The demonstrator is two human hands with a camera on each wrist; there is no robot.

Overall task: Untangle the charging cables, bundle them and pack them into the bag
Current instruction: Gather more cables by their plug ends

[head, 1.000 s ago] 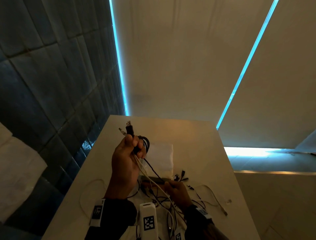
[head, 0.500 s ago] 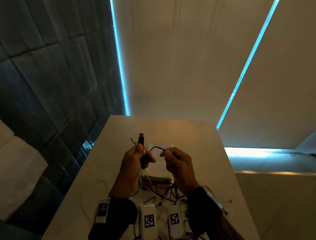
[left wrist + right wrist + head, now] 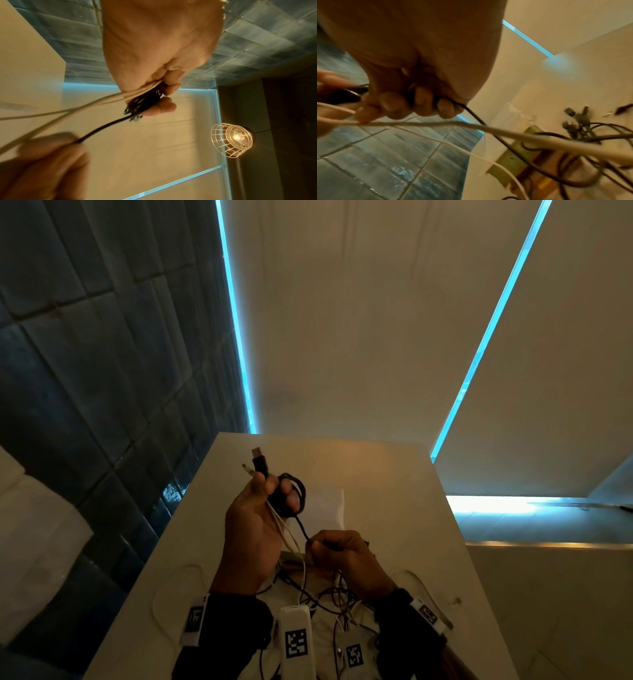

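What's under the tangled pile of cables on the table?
Under the tangled black and white cables, a flat green-and-brown object shows on the pale table. Cables and hands cover most of it.

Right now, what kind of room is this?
Probably a stylish indoor room, maybe a lounge or hotel space. There are dark blue wall tiles, glowing blue light strips and a caged lamp. Tangled cables lie on a pale table.

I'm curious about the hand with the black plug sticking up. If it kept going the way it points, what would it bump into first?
Probably nothing close. The left hand holds the black cable plug-up over the table, pointing toward the pale wall beyond. Distance is hard to judge.
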